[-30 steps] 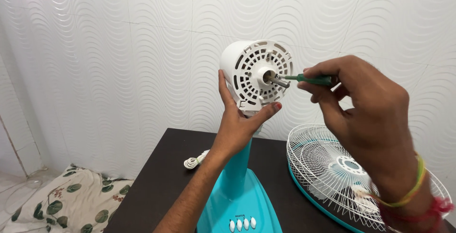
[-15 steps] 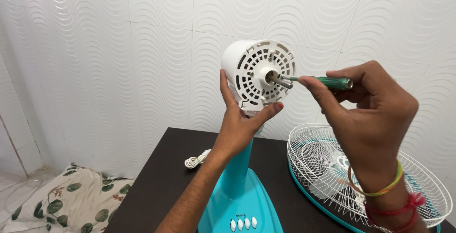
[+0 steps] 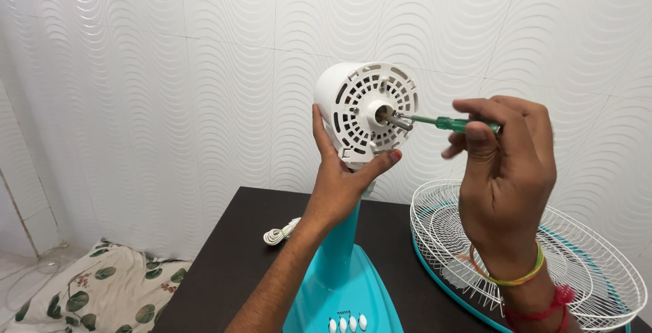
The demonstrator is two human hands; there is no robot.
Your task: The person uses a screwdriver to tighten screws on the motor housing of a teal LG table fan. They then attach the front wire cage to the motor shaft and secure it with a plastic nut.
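**A:** Up at the top of the turquoise stand point(image 3: 337, 244), where's the tool sitting right now?

**B:** From my remote seat: the right hand point(image 3: 506, 170) pinches the green screwdriver point(image 3: 448, 124) by its handle, fingers closed tight around it. Its long axis runs nearly level, tip pointing left into the white motor housing point(image 3: 363, 112), right beside the metal shaft point(image 3: 397, 121).

**A:** And the other hand?

**B:** The left hand point(image 3: 339, 177) cups the housing from below, thumb on the front rim. It's the nearer one to the housing. The wire fan guard point(image 3: 543, 258) lies flat on the dark table point(image 3: 231, 258), off to the right.
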